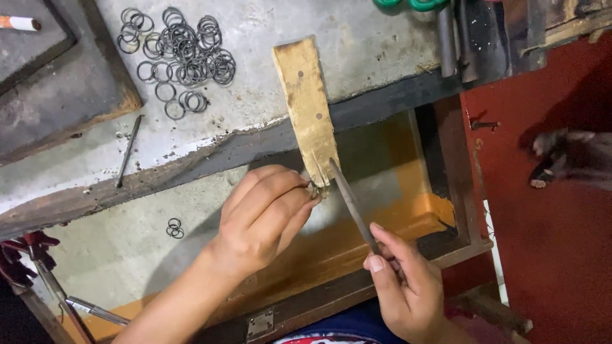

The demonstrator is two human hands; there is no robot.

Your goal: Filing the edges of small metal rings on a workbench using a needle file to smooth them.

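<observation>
In the head view, the left hand (264, 216) pinches a small metal ring (313, 188), mostly hidden by its fingertips, against the notched tip of a wooden bench pin (307, 108) that juts out from the table (357, 44). The right hand (401, 280) grips a slim metal file (352, 205), its tip touching the ring at the pin's end. A heap of loose metal rings (182, 54) lies on the table behind, with a thin rod (129, 150) near its edge.

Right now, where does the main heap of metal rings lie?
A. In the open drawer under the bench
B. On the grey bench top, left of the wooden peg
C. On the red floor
B: the ring heap lies on the bench top, left of the wooden peg.
</observation>
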